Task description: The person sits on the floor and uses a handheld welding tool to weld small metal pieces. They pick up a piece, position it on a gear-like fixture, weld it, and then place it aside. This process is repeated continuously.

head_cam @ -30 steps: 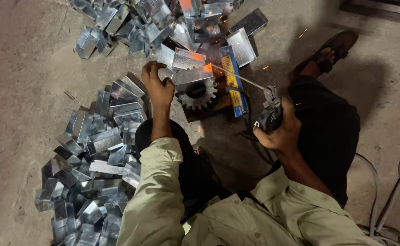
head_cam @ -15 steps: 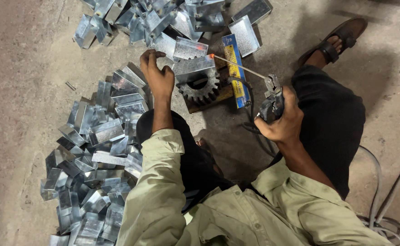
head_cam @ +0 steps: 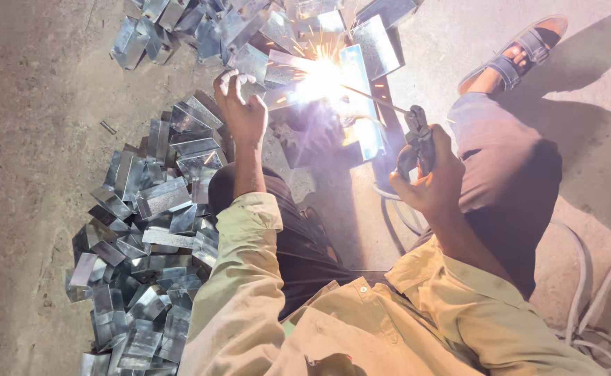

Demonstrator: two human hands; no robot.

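Observation:
My left hand (head_cam: pixel 241 108) grips a bent sheet-metal piece (head_cam: pixel 267 67) and holds it down on the work spot. My right hand (head_cam: pixel 427 174) is closed on a dark welding electrode holder (head_cam: pixel 417 136). Its thin rod (head_cam: pixel 371 101) reaches left into a bright white arc with sparks (head_cam: pixel 319 80) at the metal piece. A toothed gear-like block (head_cam: pixel 312 136) lies just under the glare, partly washed out by the light.
A heap of shiny folded metal pieces (head_cam: pixel 145 230) lies on the concrete at my left, and another pile (head_cam: pixel 201 21) is at the top. My sandalled foot (head_cam: pixel 521 52) is stretched out top right. White cables (head_cam: pixel 598 306) run along the right.
A bright arc with sparks has flared up at the rod tip, where before there was only a small glow. Both hands stay in about the same places.

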